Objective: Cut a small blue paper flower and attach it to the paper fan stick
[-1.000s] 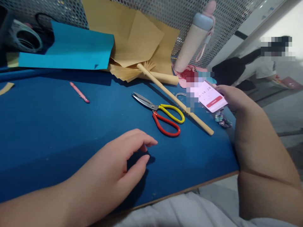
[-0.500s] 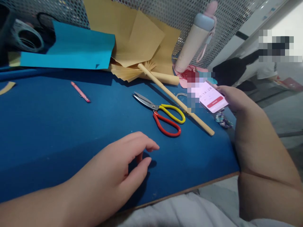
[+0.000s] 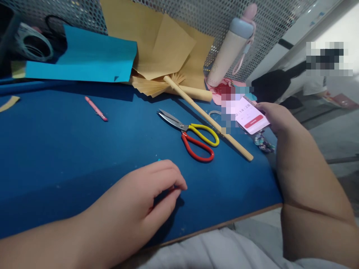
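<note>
My left hand (image 3: 140, 190) rests low on the blue tabletop (image 3: 70, 149), fingers curled together and holding nothing I can see. Just above its fingertips lie yellow-and-red-handled scissors (image 3: 190, 134), not touched. My right hand (image 3: 277, 119) grips a smartphone (image 3: 251, 116) at the table's right edge; its pink screen shows a timer, partly blurred. A thin bamboo stick (image 3: 207, 117) lies between the scissors and the phone, its end near a pleated kraft paper fan (image 3: 151, 85).
A pink pen (image 3: 95, 108) lies on the table. Behind stand blue paper (image 3: 84, 59), kraft paper sheets (image 3: 165, 48), a cream bottle (image 3: 228, 52), a tape roll (image 3: 35, 44) and a perforated metal panel (image 3: 269, 33). Another person (image 3: 305, 84) is at the right.
My left hand has curled its fingers closer together and shifted slightly lower on the table. The phone and right hand stay nearly still.
</note>
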### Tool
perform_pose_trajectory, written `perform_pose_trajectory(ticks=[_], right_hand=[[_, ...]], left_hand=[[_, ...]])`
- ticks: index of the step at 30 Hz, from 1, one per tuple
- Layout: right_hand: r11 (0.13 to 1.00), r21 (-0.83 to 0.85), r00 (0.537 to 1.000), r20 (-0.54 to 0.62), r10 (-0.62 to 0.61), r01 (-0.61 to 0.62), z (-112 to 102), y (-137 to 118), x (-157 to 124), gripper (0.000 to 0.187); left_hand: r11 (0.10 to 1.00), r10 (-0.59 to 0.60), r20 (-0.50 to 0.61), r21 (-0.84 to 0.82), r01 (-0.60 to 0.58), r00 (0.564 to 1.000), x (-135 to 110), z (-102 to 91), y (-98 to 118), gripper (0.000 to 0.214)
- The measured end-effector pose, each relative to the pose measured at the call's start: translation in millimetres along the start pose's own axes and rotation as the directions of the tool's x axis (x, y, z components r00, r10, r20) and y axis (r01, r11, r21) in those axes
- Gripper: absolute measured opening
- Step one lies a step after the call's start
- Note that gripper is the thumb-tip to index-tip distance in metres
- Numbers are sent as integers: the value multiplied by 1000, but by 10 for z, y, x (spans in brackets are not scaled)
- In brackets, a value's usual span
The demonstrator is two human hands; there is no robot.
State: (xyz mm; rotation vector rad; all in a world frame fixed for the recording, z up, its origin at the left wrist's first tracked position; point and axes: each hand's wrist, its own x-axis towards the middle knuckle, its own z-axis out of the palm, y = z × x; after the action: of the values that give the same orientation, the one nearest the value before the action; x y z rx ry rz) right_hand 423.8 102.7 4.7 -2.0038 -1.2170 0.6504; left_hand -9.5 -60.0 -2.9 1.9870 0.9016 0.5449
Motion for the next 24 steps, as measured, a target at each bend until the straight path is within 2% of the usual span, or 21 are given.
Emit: perform_pose_trajectory(ticks=[6,8,11,15,19,24], right_hand=[[1000,-1,997,70,18,-18,-12,-18,-18,15],[999,-39,998,60,9,-7,-12,-25,-26,19],[996,-87,1000,12,-4,5,-12,-33,-40,13],[996,-87,1000,29,-4,6,-26,-22,-42,30],[997,-82,999,53,7,-2,-27,-2,-10,17],[995,-102,998,55,-9,15,-41,29,55,21]], left_hand=[[1000,-19,23,0,19,1000,11,-6,29,18],[1000,-18,22,-2,19,1000,14,-3,32,18],[1000,-18,20,-2,18,1000,13,0,28,19],[1000,-22,22,-3,22,1000,7,-4,13,19],[1000,-30,29,-2,30,999,-1,-7,1,18],[1000,-27,29,-2,27,999,-3,4,4,18]])
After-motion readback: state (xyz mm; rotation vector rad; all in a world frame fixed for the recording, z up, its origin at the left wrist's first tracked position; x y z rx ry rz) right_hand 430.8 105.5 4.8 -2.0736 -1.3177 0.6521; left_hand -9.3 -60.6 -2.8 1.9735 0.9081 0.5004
